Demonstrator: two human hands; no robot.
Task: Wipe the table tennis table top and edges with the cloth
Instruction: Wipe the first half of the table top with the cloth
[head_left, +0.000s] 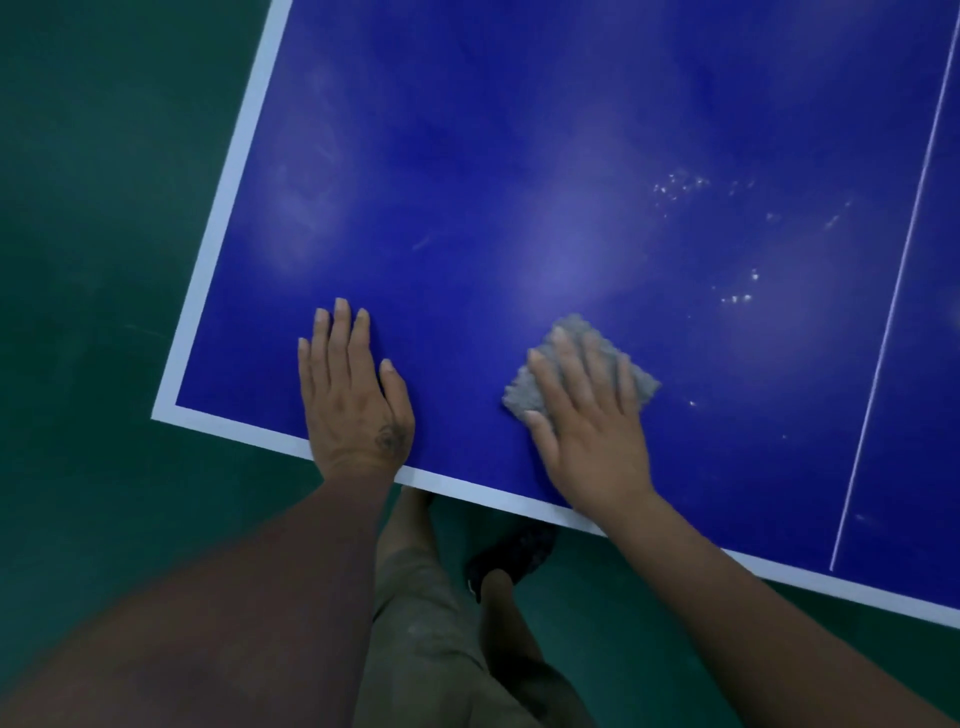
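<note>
Shorts (415, 623): khaki, nearest the camera, worn by the person standing at the near edge.

Shoe (511, 556): dark, on the green floor (104, 208), partly under the table's near edge.

White border (467, 488): pale band along the near and left edges of the table top, meeting in a corner at near left.

Left hand (353, 400): flat on the blue surface just inside the near border, wrist across the band. Fingers straight and close together, pointing far, thumb out to the right. Holds nothing. Small dark mark on the back of the hand.

Right hand (587, 436): flat, to the right of the left hand and apart from it. Fingers straight and slightly spread, pressing down on the cloth, not curled round it.

Cloth (574, 327): grey, nubbly, crumpled. Lies on the table top under the right fingers, showing past the fingertips and at both sides.

Table tennis table (519, 156): deep blue top, with pale hazy smears toward the left and centre.

Centre line (893, 312): thin and white, running near to far at right.

White specks (680, 187): scattered on the blue, far right of the cloth, left of the line.
</note>
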